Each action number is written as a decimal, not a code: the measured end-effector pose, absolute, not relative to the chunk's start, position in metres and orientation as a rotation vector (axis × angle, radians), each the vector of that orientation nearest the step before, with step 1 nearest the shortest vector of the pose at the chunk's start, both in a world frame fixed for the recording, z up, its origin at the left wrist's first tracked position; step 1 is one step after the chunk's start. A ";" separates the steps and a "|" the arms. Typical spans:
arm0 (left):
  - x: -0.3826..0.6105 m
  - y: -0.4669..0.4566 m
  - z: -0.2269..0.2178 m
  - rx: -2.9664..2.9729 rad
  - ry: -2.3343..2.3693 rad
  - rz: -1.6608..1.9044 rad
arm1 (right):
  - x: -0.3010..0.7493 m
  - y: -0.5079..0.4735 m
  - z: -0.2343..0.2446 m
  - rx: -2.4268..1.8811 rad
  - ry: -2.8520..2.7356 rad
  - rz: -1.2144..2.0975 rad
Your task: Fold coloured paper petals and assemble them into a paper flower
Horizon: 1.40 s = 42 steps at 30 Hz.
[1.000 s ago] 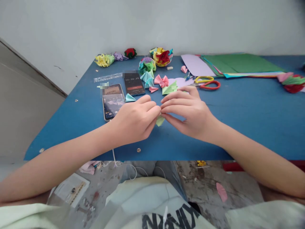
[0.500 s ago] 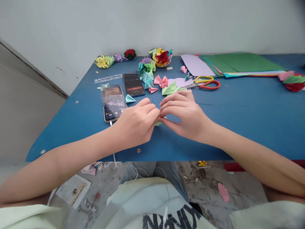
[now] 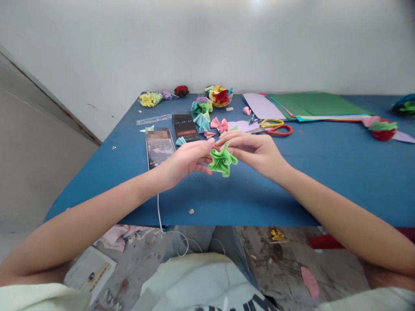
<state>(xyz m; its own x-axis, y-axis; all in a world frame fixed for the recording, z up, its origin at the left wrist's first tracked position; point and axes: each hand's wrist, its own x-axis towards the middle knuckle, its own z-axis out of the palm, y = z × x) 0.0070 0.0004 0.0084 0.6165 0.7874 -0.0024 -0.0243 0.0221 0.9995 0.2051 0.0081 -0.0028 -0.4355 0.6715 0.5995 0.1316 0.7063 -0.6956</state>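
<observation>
A bright green paper flower (image 3: pixel 222 160) with curled, spiralling petal tips faces me just above the table's near half. My right hand (image 3: pixel 256 149) pinches it from its upper right side, thumb and fingers behind the petals. My left hand (image 3: pixel 186 163) is at the flower's left, with fingers apart and fingertips close to its edge; whether they touch the paper is partly hidden. Beyond the hands, a light green folded paper piece (image 3: pixel 233 128) shows a little. Small folded paper pieces in pink (image 3: pixel 220 125) and light blue (image 3: pixel 202 122) sit nearby.
Two phones (image 3: pixel 160 147) (image 3: pixel 186 127) and a clear ruler (image 3: pixel 154 119) lie left of the hands. Scissors (image 3: pixel 277 128) rest at the right, before stacked coloured paper (image 3: pixel 311 104). Crumpled paper flowers (image 3: pixel 220 96) line the back edge. A white cable (image 3: pixel 158 211) hangs over the front edge.
The green paper was mostly hidden beneath my pinched fingers; now its swirled face shows. My left hand has loosened and spread. The view has tilted up slightly.
</observation>
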 end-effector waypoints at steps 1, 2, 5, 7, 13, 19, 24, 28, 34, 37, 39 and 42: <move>0.008 0.000 0.008 1.374 0.646 0.645 | 0.205 0.009 -0.004 -0.626 -1.953 0.714; 0.008 -0.001 0.009 1.348 0.611 0.598 | 0.205 0.010 -0.005 -0.626 -1.956 0.713; 0.008 -0.002 0.010 1.333 0.616 0.549 | 0.205 0.011 -0.007 -0.613 -1.987 0.696; 0.008 0.000 0.010 1.322 0.641 0.547 | 0.204 0.009 -0.007 -0.624 -2.016 0.658; 0.007 0.003 0.006 1.250 0.630 0.660 | 0.201 0.001 -0.009 -0.699 -2.106 0.222; 0.009 0.004 0.003 1.224 0.578 0.697 | 0.202 0.000 -0.015 -0.716 -2.093 -0.137; 0.010 0.002 0.002 1.525 0.733 0.817 | 0.201 0.000 -0.017 -0.683 -2.089 -0.268; 0.010 -0.005 0.001 2.241 0.958 1.353 | 0.200 0.000 -0.017 -0.747 -2.126 -0.442; 0.013 -0.013 -0.004 2.773 1.102 1.190 | 0.197 -0.004 -0.020 -0.724 -2.170 -0.574; 0.014 -0.012 -0.005 2.826 1.130 1.153 | 0.195 -0.004 -0.021 -0.733 -2.167 -0.554; 0.013 -0.010 -0.006 2.871 1.086 1.167 | 0.195 -0.004 -0.020 -0.728 -2.178 -0.549; 0.013 -0.006 -0.009 2.911 0.990 1.148 | 0.195 -0.004 -0.020 -0.741 -2.176 -0.598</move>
<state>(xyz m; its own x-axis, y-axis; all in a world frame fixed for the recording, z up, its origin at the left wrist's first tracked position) 0.0127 -0.0063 -0.0085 0.5756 0.4835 0.6595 0.5814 -0.8091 0.0858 0.1955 -0.0041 -0.0198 -0.5529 0.3166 0.7707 0.6662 0.7235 0.1808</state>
